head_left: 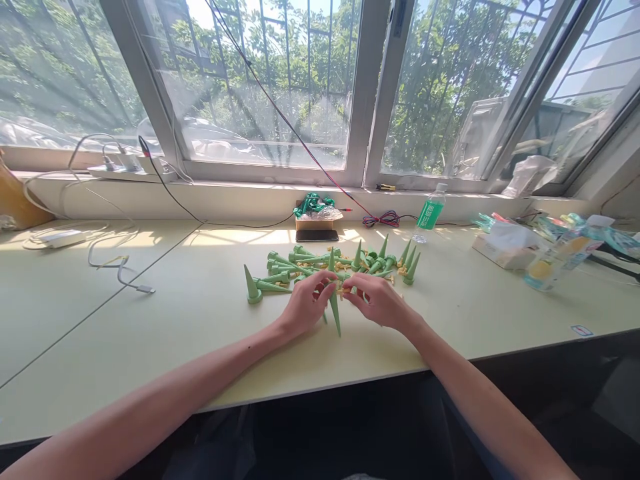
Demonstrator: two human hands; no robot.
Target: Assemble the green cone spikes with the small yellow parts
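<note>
My left hand is closed, with thumb and fingers pinching a green plant-watering spike whose tip points down toward me. My right hand pinches a small yellow plastic piece close against the spike; whether the two are joined is hidden by my fingers. Behind both hands lies a pile of green spikes, with small yellow pieces scattered among them. One spike stands upright on its wide cap to the left. Several more, such as this spike, stand upright at the right end of the pile.
A phone lies before a small box by the wall. Farther right are a water bottle, a tissue box and a plastic package. A white cable crosses the table at left.
</note>
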